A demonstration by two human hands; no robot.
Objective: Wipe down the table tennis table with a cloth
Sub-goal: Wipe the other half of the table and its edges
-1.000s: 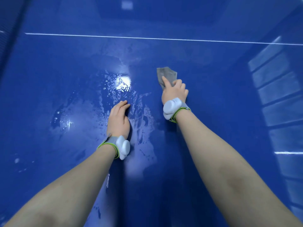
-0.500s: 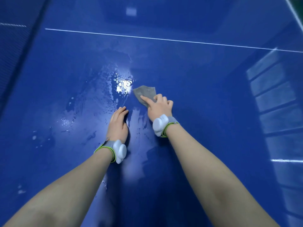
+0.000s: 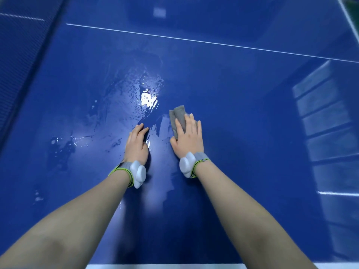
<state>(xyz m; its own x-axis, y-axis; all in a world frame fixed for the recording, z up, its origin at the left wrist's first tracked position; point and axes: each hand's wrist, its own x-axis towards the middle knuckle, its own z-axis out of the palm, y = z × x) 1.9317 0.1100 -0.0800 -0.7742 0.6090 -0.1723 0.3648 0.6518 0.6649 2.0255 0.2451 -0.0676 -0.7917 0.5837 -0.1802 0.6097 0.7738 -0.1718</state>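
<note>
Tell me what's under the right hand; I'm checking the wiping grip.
A grey cloth lies under the right hand, pressed flat on the blue table. Its far end shows beyond the fingers; the rest is covered.

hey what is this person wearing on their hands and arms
Both forearms are bare, with no sleeves or gloves. Each wrist carries a grey band edged in bright green, with a smooth, rounded white plastic device on it: one behind the left hand, one behind the right hand.
</note>
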